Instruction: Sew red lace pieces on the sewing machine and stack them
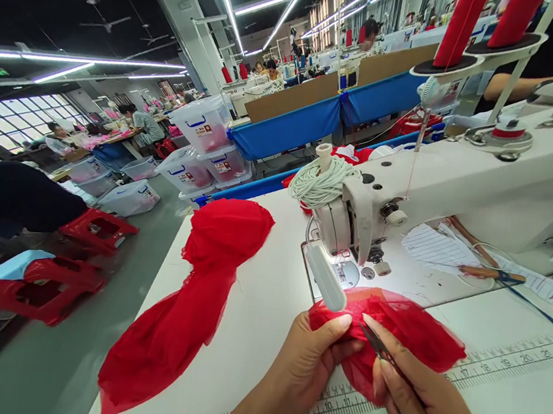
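My left hand (311, 359) pinches a bunched piece of red sheer fabric (407, 334) on the white table, just in front of the sewing machine (461, 182). Close beside it, my right hand (419, 399) grips small metal thread snips (375, 342), whose tips rest on the same red piece. The needle area of the machine (349, 270) is lit and lies just beyond my fingers. A longer trail of red fabric (195, 298) lies to the left on the table, untouched.
A printed ruler (504, 359) runs along the table's front edge. A coil of white cord (323, 179) sits on the machine head, red thread cones (463, 25) above. Scissors (493, 274) and papers lie at right. Red stools (97, 229), plastic bins (200, 124) and other workers fill the left aisle.
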Action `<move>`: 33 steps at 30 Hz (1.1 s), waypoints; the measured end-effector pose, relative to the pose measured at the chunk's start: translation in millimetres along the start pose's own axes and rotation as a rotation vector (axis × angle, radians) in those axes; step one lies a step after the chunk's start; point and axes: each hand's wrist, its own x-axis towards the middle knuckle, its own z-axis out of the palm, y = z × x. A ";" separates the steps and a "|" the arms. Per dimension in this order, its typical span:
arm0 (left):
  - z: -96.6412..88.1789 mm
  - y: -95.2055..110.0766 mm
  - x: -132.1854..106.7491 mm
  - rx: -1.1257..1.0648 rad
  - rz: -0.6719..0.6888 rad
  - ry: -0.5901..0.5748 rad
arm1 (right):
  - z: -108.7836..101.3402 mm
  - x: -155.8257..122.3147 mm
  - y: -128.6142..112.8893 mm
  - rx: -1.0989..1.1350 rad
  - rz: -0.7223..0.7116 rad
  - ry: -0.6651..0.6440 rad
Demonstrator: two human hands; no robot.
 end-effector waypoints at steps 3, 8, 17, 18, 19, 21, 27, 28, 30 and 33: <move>-0.6 0.2 0.5 -0.006 -0.002 0.001 | 0.2 0.0 -2.8 0.009 0.042 0.017; -1.1 1.1 0.8 0.004 -0.002 -0.004 | 0.4 -0.4 -5.3 0.005 0.071 0.029; -0.1 1.3 0.7 0.005 -0.002 0.007 | -2.4 1.7 5.6 0.060 0.066 0.040; -0.3 1.4 0.7 0.006 0.000 0.007 | -2.5 1.9 6.7 0.068 0.062 0.035; -0.5 1.5 0.8 0.007 0.000 0.007 | -2.5 1.9 7.5 0.074 0.063 0.029; -1.0 1.6 0.8 0.009 0.000 0.007 | -2.1 1.7 8.2 0.075 0.074 0.027; -1.6 0.5 0.9 0.015 0.000 0.001 | -0.7 1.2 8.6 0.072 0.107 0.057; -1.5 0.4 0.7 0.014 0.002 0.002 | -0.8 1.4 8.8 0.069 0.105 0.054; -1.0 0.3 0.4 0.019 0.003 -0.005 | -1.1 1.7 9.5 0.065 0.095 0.044; 0.5 0.1 -0.3 0.037 0.022 -0.044 | -0.8 1.6 10.6 0.069 0.074 0.051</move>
